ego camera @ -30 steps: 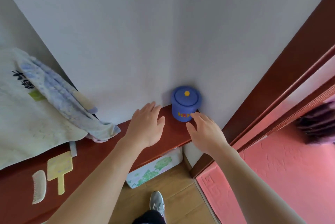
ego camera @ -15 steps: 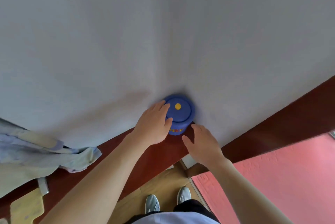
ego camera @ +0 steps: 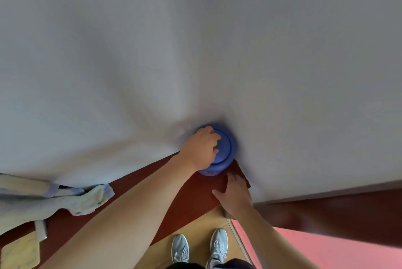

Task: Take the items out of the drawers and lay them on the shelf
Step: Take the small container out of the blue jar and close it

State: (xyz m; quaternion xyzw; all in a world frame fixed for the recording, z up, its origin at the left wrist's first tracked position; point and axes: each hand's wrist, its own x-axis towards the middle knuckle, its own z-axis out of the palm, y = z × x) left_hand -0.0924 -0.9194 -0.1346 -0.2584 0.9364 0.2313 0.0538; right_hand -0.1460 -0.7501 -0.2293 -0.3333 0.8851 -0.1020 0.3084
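We note our left hand [ego camera: 200, 149] curled over the blue jar [ego camera: 226, 151], pinching its yellow knob [ego camera: 215, 144], the jar under the grip on the shelf [ego camera: 195, 194] against the wall [ego camera: 195, 51], our right hand [ego camera: 236, 192] flat and slack just nearside; we should let go straight upward, no sideways drag.
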